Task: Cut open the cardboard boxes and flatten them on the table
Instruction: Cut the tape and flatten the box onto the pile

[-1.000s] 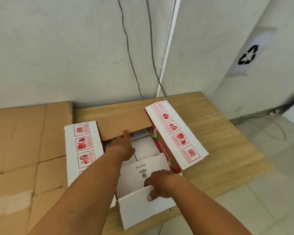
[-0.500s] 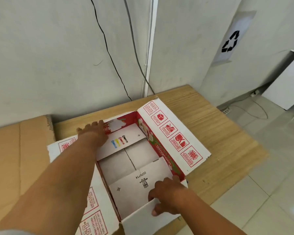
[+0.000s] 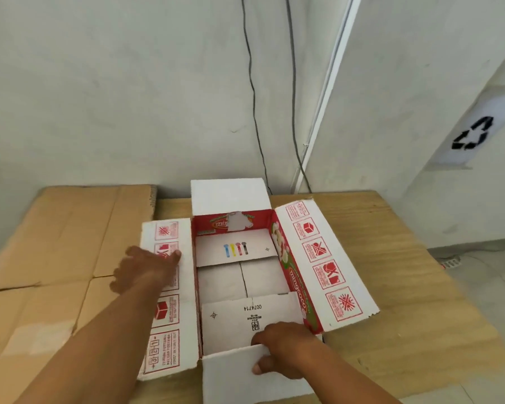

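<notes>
A white cardboard box (image 3: 327, 258) with red print stands open on the wooden table (image 3: 414, 301), its four top flaps folded outward. Its inside walls are red and the bottom flaps are shut. My left hand (image 3: 145, 268) lies flat on the left flap (image 3: 166, 339), fingers stretched toward the box's inside edge. My right hand (image 3: 280, 349) grips the near flap (image 3: 236, 377) at the box's near rim, thumb on the outer side and fingers curled over the inside. The far flap (image 3: 229, 196) stands up against the wall.
A flattened brown cardboard sheet (image 3: 50, 258) covers the left part of the table. Two black cables (image 3: 252, 83) and a white conduit run down the wall behind the box. A recycling symbol (image 3: 471, 134) marks a white panel at the right. Tiled floor lies past the table's right edge.
My left hand left the far flap and came down onto the left flap. The far flap now stands upright. My right hand has kept its grip on the near flap.
</notes>
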Available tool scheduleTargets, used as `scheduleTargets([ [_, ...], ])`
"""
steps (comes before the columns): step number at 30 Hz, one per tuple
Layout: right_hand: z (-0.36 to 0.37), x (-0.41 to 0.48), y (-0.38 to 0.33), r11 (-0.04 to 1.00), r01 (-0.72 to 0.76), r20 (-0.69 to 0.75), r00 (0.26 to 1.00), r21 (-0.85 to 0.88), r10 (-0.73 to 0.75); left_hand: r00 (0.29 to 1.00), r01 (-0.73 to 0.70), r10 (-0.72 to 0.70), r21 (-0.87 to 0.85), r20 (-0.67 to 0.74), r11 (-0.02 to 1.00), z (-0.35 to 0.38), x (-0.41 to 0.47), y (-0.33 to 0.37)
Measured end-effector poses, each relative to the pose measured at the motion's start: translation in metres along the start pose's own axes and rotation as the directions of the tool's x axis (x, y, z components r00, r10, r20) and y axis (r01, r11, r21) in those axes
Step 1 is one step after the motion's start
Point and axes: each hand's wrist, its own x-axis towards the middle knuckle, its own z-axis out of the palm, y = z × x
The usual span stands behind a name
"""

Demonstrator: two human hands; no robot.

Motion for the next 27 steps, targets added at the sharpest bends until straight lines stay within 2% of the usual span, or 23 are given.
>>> scheduleTargets([
  [2,0.002,-0.004,0.004,0.999,0.033,-0.017,0.999,-0.009,-0.033,0.989,0.028,0.011,-0.250,0.150,0.968,-0.018,-0.010,-0.014],
  [4,-0.001,-0.009,0.011,0.999,0.046,-0.030,0.998,0.010,-0.046,0.972,0.009,0.092,-0.426,0.217,0.905,-0.044,-0.019,-0.020],
  [7,-0.020,-0.019,0.015,0.988,0.086,-0.016,0.996,0.126,-0.084,0.944,-0.131,0.277,-0.565,0.180,0.814,-0.090,-0.046,-0.008],
  [9,-0.039,-0.026,0.008,0.946,0.144,-0.058,0.989,0.290,-0.133,0.932,-0.187,0.340,-0.637,0.126,0.748,-0.114,-0.068,0.010],
  [10,-0.052,-0.032,0.000,0.871,0.210,-0.130,0.977,0.445,-0.169,0.925,-0.206,0.365,-0.667,0.106,0.716,-0.123,-0.076,0.020],
  [11,-0.064,-0.036,-0.008,0.727,0.291,-0.230,0.955,0.622,-0.186,0.917,-0.227,0.391,-0.697,0.084,0.681,-0.130,-0.084,0.031],
  [12,-0.078,-0.040,-0.016,0.535,0.376,-0.323,0.926,0.757,-0.195,0.908,-0.249,0.416,-0.726,0.056,0.641,-0.137,-0.092,0.042],
  [13,-0.093,-0.047,-0.023,0.349,0.446,-0.403,0.895,0.824,-0.194,0.894,-0.281,0.447,-0.743,0.026,0.607,-0.141,-0.099,0.054],
  [14,-0.111,-0.052,-0.030,0.229,0.490,-0.456,0.870,0.841,-0.187,0.874,-0.320,0.485,-0.751,0.001,0.578,-0.143,-0.108,0.066],
  [15,-0.125,-0.058,-0.037,0.173,0.508,-0.473,0.857,0.844,-0.205,0.850,-0.350,0.527,-0.746,0.001,0.566,-0.142,-0.118,0.075],
  [17,-0.140,-0.057,-0.043,0.150,0.482,-0.438,0.863,0.863,-0.252,0.810,-0.389,0.585,-0.706,0.044,0.592,-0.126,-0.131,0.085],
  [19,-0.140,-0.046,-0.042,0.187,0.480,-0.443,0.872,0.857,-0.208,0.776,-0.390,0.621,-0.687,0.113,0.613,-0.093,-0.130,0.082],
  [21,-0.133,-0.039,-0.039,0.212,0.516,-0.502,0.856,0.830,-0.123,0.712,-0.341,0.680,-0.760,0.174,0.553,-0.065,-0.122,0.070],
  [22,-0.131,-0.039,-0.038,0.217,0.518,-0.511,0.855,0.827,-0.091,0.697,-0.328,0.700,-0.798,0.157,0.506,-0.057,-0.118,0.066],
  [23,-0.130,-0.039,-0.034,0.210,0.519,-0.516,0.853,0.829,-0.073,0.706,-0.352,0.701,-0.810,0.100,0.470,-0.054,-0.113,0.063],
  [24,-0.131,-0.039,-0.031,0.195,0.521,-0.517,0.853,0.831,-0.074,0.744,-0.416,0.668,-0.781,0.002,0.466,-0.050,-0.108,0.061],
  [26,-0.133,-0.038,-0.027,0.152,0.515,-0.506,0.857,0.844,-0.093,0.840,-0.524,0.485,-0.597,-0.244,0.607,-0.041,-0.096,0.051],
  [27,-0.134,-0.037,-0.024,0.143,0.513,-0.500,0.858,0.846,-0.117,0.887,-0.462,0.380,-0.554,-0.264,0.693,-0.035,-0.091,0.042],
])
